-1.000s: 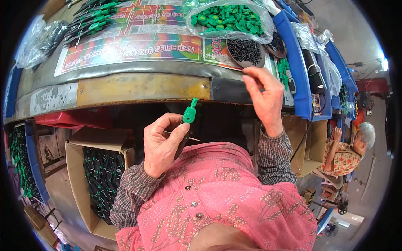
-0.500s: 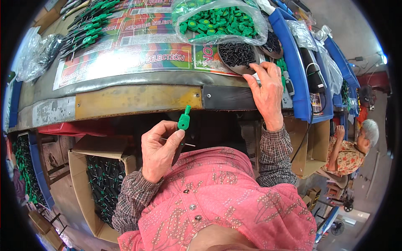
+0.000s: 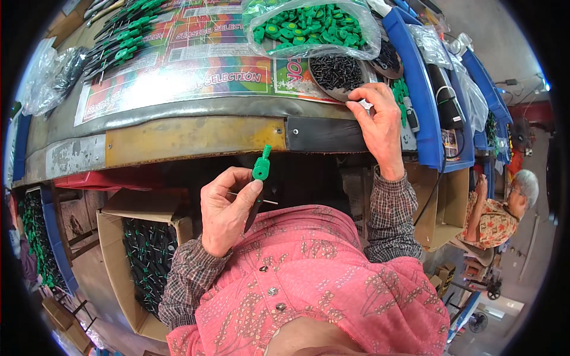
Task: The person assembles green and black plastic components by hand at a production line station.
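My left hand (image 3: 228,204) pinches a green plastic piece (image 3: 261,169) with a ribbed, threaded tip pointing up. Below it a dark blade-like part hangs down past my fingers, and a thin metal pin (image 3: 269,202) sticks out sideways. My right hand (image 3: 380,121) is at the near edge of a round dish (image 3: 339,95) of small black screw-like pieces (image 3: 335,72). Its thumb and index fingertips are close together in a pinch; anything between them is too small to make out. Something small and whitish shows behind the thumb.
Beyond the dish lies a clear bag (image 3: 371,47) of green pieces. Finished-looking green and black parts (image 3: 122,44) lie at the far left. Blue bins (image 3: 430,142) stand at right. Below the bench edge is a cardboard box (image 3: 113,267) of similar parts. Another person (image 3: 502,207) sits far right.
The right hand has drawn its thumb and index fingertips closer together at the dish's near edge. The left hand keeps its hold on the green piece, almost unmoved.
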The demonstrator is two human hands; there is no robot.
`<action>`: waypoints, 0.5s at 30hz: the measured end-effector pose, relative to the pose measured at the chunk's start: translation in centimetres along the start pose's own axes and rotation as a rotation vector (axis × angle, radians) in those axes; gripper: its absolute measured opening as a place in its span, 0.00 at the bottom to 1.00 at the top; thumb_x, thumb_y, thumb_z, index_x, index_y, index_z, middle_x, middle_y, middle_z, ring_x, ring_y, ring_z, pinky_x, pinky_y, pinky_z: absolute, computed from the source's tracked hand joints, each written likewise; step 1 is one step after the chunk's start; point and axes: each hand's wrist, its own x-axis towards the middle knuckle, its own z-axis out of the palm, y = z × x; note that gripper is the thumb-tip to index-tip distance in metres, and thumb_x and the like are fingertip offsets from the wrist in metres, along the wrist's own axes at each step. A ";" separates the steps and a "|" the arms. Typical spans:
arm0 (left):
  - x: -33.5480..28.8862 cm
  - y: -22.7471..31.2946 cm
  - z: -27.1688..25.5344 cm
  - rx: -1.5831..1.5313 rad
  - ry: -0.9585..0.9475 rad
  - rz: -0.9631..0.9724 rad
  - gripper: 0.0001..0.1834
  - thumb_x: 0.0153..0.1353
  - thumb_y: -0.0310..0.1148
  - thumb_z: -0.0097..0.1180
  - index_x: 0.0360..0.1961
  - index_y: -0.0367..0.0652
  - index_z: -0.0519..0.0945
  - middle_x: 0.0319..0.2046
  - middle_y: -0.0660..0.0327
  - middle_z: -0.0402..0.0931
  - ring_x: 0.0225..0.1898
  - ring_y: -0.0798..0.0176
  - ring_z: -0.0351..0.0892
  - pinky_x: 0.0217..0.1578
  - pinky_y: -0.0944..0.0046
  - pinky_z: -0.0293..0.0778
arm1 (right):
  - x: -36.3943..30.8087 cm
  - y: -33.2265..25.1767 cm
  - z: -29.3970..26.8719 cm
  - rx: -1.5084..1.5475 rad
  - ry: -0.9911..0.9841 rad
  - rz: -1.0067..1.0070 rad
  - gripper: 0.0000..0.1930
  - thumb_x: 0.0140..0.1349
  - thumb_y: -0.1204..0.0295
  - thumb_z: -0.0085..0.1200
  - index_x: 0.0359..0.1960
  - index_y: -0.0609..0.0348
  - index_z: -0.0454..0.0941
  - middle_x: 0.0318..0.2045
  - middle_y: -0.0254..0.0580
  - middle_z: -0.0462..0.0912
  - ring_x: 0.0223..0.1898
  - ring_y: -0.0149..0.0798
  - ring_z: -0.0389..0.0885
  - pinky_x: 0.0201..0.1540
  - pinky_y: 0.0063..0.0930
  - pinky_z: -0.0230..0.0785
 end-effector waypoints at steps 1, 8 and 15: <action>-0.1 0.0 0.0 0.015 0.002 0.004 0.07 0.62 0.26 0.59 0.38 0.32 0.79 0.25 0.70 0.75 0.26 0.79 0.67 0.26 0.76 0.65 | 0.1 0.0 0.0 0.028 -0.021 0.018 0.05 0.52 0.77 0.60 0.31 0.62 0.80 0.33 0.42 0.77 0.39 0.46 0.75 0.43 0.36 0.66; 0.1 0.4 0.1 -0.011 0.002 -0.002 0.06 0.62 0.25 0.59 0.38 0.32 0.79 0.25 0.68 0.76 0.26 0.79 0.68 0.26 0.76 0.66 | 0.7 -0.4 -0.8 -0.020 -0.078 -0.050 0.06 0.53 0.82 0.56 0.33 0.63 0.79 0.32 0.43 0.78 0.38 0.46 0.77 0.42 0.36 0.68; -0.2 0.2 -0.1 -0.078 0.010 0.006 0.06 0.62 0.24 0.58 0.38 0.32 0.79 0.24 0.69 0.76 0.25 0.80 0.67 0.25 0.77 0.65 | 0.8 -1.0 -0.5 -0.234 -0.133 -0.268 0.06 0.54 0.83 0.55 0.34 0.64 0.76 0.33 0.45 0.77 0.39 0.49 0.76 0.41 0.38 0.68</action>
